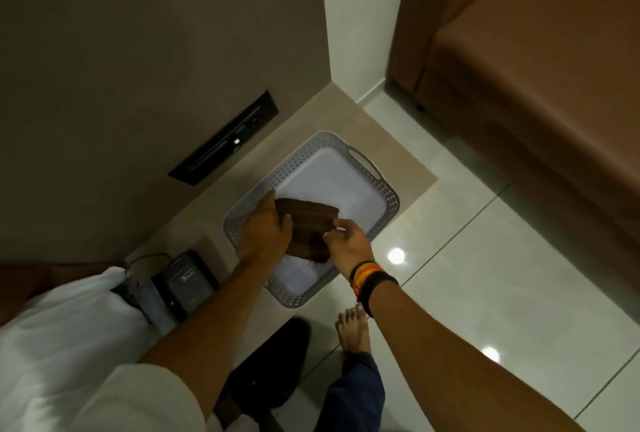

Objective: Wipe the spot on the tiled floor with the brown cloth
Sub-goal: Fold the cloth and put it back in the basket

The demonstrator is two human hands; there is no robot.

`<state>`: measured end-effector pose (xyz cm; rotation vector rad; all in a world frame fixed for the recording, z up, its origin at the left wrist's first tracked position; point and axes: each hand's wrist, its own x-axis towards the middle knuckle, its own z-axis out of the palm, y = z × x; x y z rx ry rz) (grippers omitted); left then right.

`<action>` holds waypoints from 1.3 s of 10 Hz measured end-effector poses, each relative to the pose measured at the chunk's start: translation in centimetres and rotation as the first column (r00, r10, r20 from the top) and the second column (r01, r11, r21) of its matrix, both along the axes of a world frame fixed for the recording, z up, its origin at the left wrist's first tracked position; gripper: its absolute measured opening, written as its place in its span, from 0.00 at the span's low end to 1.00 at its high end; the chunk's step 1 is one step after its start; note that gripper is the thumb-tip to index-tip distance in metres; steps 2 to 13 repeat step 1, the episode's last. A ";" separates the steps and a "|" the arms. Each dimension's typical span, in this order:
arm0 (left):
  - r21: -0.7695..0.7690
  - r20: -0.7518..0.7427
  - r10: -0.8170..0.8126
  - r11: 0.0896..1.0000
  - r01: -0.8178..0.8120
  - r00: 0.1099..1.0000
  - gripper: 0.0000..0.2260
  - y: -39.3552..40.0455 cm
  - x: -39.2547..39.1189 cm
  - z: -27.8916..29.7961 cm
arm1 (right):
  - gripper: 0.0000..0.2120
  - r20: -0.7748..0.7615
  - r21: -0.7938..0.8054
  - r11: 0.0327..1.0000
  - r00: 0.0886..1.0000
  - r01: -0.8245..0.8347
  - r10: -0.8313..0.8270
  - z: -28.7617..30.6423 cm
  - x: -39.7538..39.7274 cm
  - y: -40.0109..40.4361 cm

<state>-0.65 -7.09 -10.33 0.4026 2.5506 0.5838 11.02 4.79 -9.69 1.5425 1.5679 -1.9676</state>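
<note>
Looked like a home living rm. Brown sofa (540, 92) filled the upper right, glossy tiled floor (502, 258) lay at right. Low beige ledge (311, 126) ran along the wall, center frame, w/ a grey plastic basket (377, 185) on it.

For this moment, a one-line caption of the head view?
Both hands hold a folded brown cloth over a grey perforated tray.

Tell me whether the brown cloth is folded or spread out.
Folded. The brown cloth is a compact, layered rectangle held over the grey tray, the left hand and right hand each gripping a side.
</note>
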 end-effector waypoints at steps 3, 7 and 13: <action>-0.075 -0.267 -0.206 0.978 0.192 0.942 0.29 2.4 0.7 2.6 | 0.10 -0.052 0.047 0.999 0.998 -0.022 0.024 3.6 5.2 -1.7; -0.075 -0.267 -0.206 0.978 0.192 0.942 0.29 2.4 0.7 2.6 | 0.10 -0.052 0.047 0.999 0.998 -0.022 0.024 3.6 5.2 -1.7; -0.075 -0.267 -0.206 0.978 0.192 0.942 0.29 2.4 0.7 2.6 | 0.10 -0.052 0.047 0.999 0.998 -0.022 0.024 3.6 5.2 -1.7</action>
